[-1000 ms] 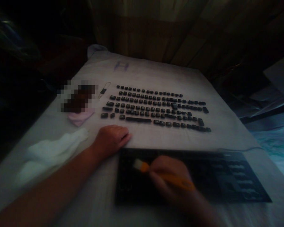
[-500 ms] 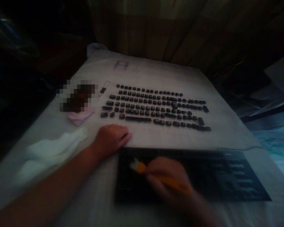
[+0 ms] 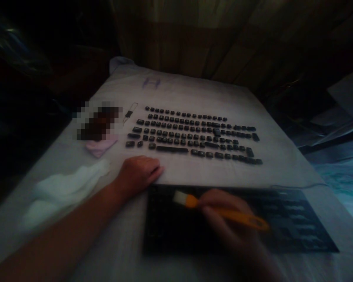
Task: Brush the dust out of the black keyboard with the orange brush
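Observation:
A black keyboard base (image 3: 270,219), stripped of its keycaps, lies along the near side of the cloth-covered surface. Over its left half, my right hand (image 3: 226,211) is closed around the orange handle of a paintbrush (image 3: 191,201). The pale bristles point left, at the upper left part of the base; whether they touch it is hard to tell in the dim light. My left hand (image 3: 139,170) rests on the cloth by the base's upper left corner, its fingers curled in and nothing visible in them. Beyond the hands, loose black keycaps (image 3: 176,135) are laid out in several rows.
To the left lie a crumpled white cloth (image 3: 67,184), a folded pink cloth (image 3: 101,145) and a blurred-out dark object (image 3: 100,121). A wire keycap puller (image 3: 129,113) sits beside the rows. A cable (image 3: 300,185) runs off behind the base, and a curtain (image 3: 179,39) hangs at the back.
My right hand has moved to the right and slightly away with the paintbrush, over the keyboard base. The left hand and the keycaps have stayed in place.

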{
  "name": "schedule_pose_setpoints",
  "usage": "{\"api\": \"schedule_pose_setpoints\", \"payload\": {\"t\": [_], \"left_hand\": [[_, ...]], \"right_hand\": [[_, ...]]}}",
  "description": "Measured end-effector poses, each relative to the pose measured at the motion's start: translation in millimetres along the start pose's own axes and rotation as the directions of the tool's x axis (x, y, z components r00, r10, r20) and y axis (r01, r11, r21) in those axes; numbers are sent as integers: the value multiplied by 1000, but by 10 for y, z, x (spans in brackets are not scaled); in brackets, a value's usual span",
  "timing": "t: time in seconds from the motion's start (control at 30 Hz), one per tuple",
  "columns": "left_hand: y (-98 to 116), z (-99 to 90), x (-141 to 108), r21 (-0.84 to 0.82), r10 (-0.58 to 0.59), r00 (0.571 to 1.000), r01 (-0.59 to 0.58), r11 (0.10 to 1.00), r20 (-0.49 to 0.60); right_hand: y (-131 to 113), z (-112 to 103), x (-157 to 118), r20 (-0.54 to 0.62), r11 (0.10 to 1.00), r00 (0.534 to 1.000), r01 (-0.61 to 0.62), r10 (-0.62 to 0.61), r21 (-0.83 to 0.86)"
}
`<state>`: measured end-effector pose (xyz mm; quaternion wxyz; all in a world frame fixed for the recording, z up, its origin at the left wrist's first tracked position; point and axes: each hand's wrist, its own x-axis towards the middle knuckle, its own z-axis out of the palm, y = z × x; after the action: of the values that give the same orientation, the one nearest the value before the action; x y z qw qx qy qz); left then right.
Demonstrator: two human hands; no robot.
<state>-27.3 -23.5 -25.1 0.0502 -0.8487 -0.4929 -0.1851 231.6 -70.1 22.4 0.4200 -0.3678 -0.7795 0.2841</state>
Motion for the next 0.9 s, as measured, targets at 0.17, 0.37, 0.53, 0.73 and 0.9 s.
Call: {"api": "schedule_pose_setpoints", "payload": {"t": [0.17, 0.37, 0.53, 0.73, 0.9], "left_hand": [[-6, 1, 6, -4, 5, 1000, -5, 1000, -10], [-16, 9, 2, 13, -4, 1000, 4, 1000, 7], [-6, 2, 8, 15, 3, 1000, -3, 1000, 8], [-16, 13, 4, 4, -1, 1000, 1, 1000, 14], [-15, 12, -1, 8, -15, 999, 14, 1000, 34]], "right_hand": [[64, -64, -29, -19, 995, 995, -100, 100, -23], [63, -74, -10, 83, 994, 992, -94, 98, -50], [46, -53, 5, 105, 996, 991, -72, 78, -58], [22, -27, 36, 115, 992, 988, -95, 104, -81], [15, -3, 43, 136, 988, 981, -129, 140, -82]]}}
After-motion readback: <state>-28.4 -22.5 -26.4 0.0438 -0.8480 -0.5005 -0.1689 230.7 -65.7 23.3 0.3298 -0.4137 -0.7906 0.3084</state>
